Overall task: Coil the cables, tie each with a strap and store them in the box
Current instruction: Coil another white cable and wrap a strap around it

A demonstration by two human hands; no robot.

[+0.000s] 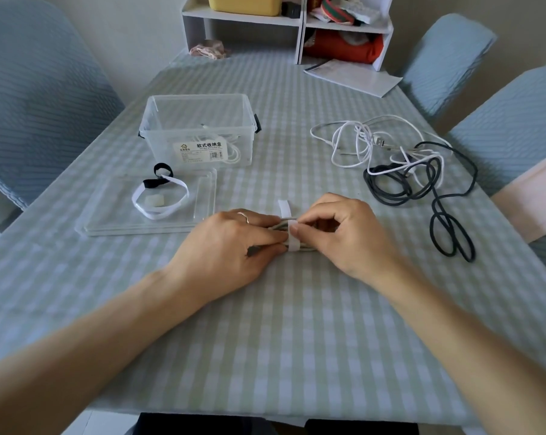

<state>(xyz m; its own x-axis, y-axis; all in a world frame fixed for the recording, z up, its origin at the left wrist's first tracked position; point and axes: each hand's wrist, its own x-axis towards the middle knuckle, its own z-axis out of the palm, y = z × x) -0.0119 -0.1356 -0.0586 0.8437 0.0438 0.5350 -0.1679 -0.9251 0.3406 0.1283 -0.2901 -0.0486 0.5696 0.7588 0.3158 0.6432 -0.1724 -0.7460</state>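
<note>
One coiled cable (299,243), near side of box (199,130) | light, springy | left hand (230,246) clamps coil, right hand (337,233) pinches white strap (292,233) | hold at strapped middle.

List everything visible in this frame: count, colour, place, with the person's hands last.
box: 1, clear, far left, white cable inside
lid: 1, clear, before box
loose straps: white and black, on lid
coiled cable: 1, grey-white, centre, between hands
strap: 1, white, around coiled cable
white cables: tangled, right
black cable: 1, right
shelf: white, far edge
papers: white, far right
chairs: blue, around table
table: checked cloth
left hand: holds coiled cable
right hand: pinches strap
</note>
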